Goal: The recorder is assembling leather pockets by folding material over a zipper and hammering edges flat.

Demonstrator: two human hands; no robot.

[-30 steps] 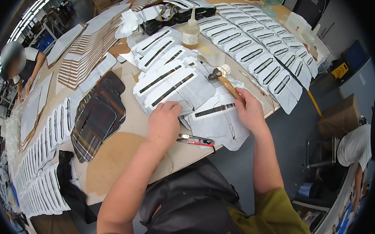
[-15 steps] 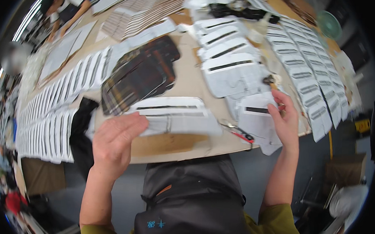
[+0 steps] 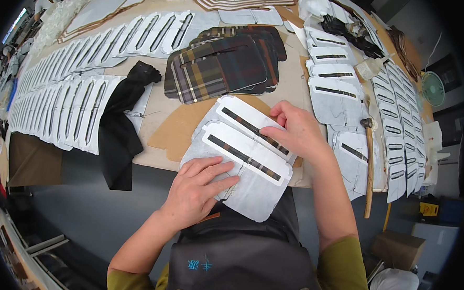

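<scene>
Two pale grey fabric panels overlap at the table's front edge, each with a white strip framing a dark slot. My left hand (image 3: 200, 190) lies on the front panel (image 3: 258, 199), its fingers spread over the lower left part. At the upper right, my right hand (image 3: 298, 131) pinches the rear panel (image 3: 229, 105) beside its slot, thumb on top and the other fingers curled. The front panel hangs partly over the table edge, above my dark apron (image 3: 236, 266). Plaid fabric shows through both slots.
Beyond the panels lies a stack of dark plaid pieces (image 3: 220, 65). Rows of slotted panels (image 3: 50, 109) cover the left, with a black cloth (image 3: 121, 134) hanging beside them. At the right are more panels (image 3: 334, 103), a wooden-handled hammer (image 3: 369, 168) and a bottle (image 3: 370, 68).
My view has swung left. My hands, apart before, have come together over two overlapped panels, the right one now gripping the rear panel. The red-and-black hand tool on the table no longer shows.
</scene>
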